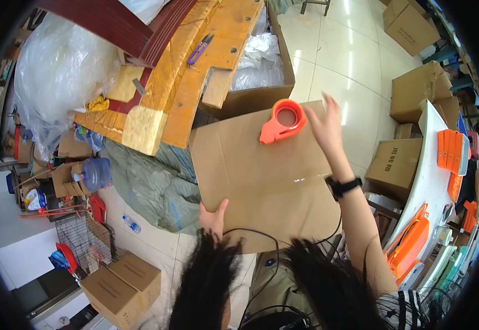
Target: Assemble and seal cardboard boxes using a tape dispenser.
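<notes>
A brown cardboard box [264, 165] lies before me, its top flat and a strip of clear tape across it. My left hand [212, 218] grips the box's left edge near me, the thumb on top and the other fingers mostly hidden. Near the far right corner rests an orange-red tape dispenser [269, 131] with a ring-shaped body. Beside it my right hand [328, 128] has its thumb and fingers spread at the box's right edge. Whether the thumb touches the dispenser or the box is unclear. A black band [345, 187] circles the right wrist.
Purple thread snips [199, 50] lie on a wooden board [181, 103] ahead. Behind the box stands an open carton [247, 97] with plastic wrap. At right, a white table [423, 165] carries orange cases [409, 243]. A black cable [278, 243] and hair hang in front.
</notes>
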`<action>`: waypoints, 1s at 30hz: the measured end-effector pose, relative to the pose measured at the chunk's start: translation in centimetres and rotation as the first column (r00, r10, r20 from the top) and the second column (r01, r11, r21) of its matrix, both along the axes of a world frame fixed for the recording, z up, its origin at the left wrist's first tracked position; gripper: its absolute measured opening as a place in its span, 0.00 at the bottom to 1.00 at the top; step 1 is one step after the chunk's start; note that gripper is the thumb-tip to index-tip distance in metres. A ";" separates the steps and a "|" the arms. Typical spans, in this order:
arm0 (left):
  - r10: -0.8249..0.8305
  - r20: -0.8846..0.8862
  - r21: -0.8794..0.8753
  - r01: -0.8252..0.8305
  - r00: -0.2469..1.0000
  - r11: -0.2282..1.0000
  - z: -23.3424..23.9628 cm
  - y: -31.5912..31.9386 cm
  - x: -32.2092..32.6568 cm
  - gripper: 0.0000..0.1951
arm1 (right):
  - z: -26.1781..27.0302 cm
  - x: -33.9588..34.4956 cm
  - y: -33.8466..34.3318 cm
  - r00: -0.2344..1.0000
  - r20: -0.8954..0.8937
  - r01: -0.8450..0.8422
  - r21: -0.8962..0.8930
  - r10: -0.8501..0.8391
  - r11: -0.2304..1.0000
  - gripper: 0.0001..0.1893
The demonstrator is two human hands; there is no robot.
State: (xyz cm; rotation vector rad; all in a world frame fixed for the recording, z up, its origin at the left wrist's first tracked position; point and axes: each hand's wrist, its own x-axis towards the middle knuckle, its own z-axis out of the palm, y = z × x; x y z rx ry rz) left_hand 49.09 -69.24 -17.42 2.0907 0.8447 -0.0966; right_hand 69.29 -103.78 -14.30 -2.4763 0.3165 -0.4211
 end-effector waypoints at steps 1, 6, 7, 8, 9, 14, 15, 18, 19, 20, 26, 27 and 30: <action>-0.012 -0.029 -0.033 0.011 0.999 0.999 -0.8 0.0 0.1 0.36 | -1.7 -4.0 -2.9 0.989 -0.138 0.071 0.123 -0.054 0.990 0.37; -0.003 0.029 -0.032 0.004 1.000 0.999 -2.6 -1.0 0.2 0.35 | -5.2 -19.2 -5.9 0.878 -0.476 0.274 0.417 -0.048 0.867 0.37; 0.007 0.005 -0.013 -0.007 1.000 1.000 -2.1 -1.2 0.3 0.35 | -4.8 -20.7 -5.5 0.869 -0.477 0.329 0.354 -0.134 0.876 0.37; -0.012 0.010 -0.014 0.012 1.000 1.000 -2.2 -1.3 0.1 0.35 | -4.5 -22.0 -5.5 0.868 -0.472 0.344 0.355 -0.151 0.870 0.37; -0.013 0.049 -0.006 0.013 0.999 1.000 -2.8 -0.3 -0.4 0.35 | -4.6 -22.7 -4.7 0.846 -0.503 0.373 0.324 -0.176 0.870 0.37; -0.123 0.034 -0.009 0.123 0.992 0.992 -2.2 -2.9 -4.8 0.36 | -4.4 -31.0 -6.5 0.738 -0.584 0.539 0.209 -0.338 0.816 0.35; -0.170 0.004 0.022 0.170 0.985 0.985 -1.4 -3.0 -5.7 0.36 | -4.4 -32.6 -6.3 0.731 -0.571 0.558 0.187 -0.373 0.808 0.35; -0.280 -0.044 0.031 0.281 0.959 0.959 -0.6 -6.0 -8.7 0.34 | -5.3 -41.5 -7.6 0.706 -0.544 0.620 0.165 -0.454 0.767 0.36; -0.319 -0.056 0.046 0.322 0.946 0.946 -0.3 -6.6 -9.3 0.32 | -5.7 -44.2 -7.2 0.708 -0.507 0.626 0.127 -0.492 0.770 0.37; -0.350 -0.032 0.069 0.352 0.936 0.934 -0.4 -6.9 -10.0 0.32 | -4.9 -46.0 -6.9 0.627 -0.613 0.666 0.100 -0.481 0.739 0.36; -0.539 0.049 0.177 0.524 0.841 0.833 0.5 -7.1 -10.2 0.33 | 3.1 -43.1 -3.5 0.906 -0.135 0.331 -0.362 -0.400 0.871 0.42; -0.564 0.055 0.173 0.548 0.824 0.818 0.2 -6.5 -9.4 0.33 | 4.0 -40.4 -3.5 0.939 -0.119 0.241 -0.443 -0.323 0.864 0.41; -0.636 0.072 0.232 0.607 0.768 0.760 -0.9 -5.3 -6.2 0.37 | 3.0 -34.5 -6.5 0.977 -0.108 0.065 -0.675 -0.186 0.735 0.36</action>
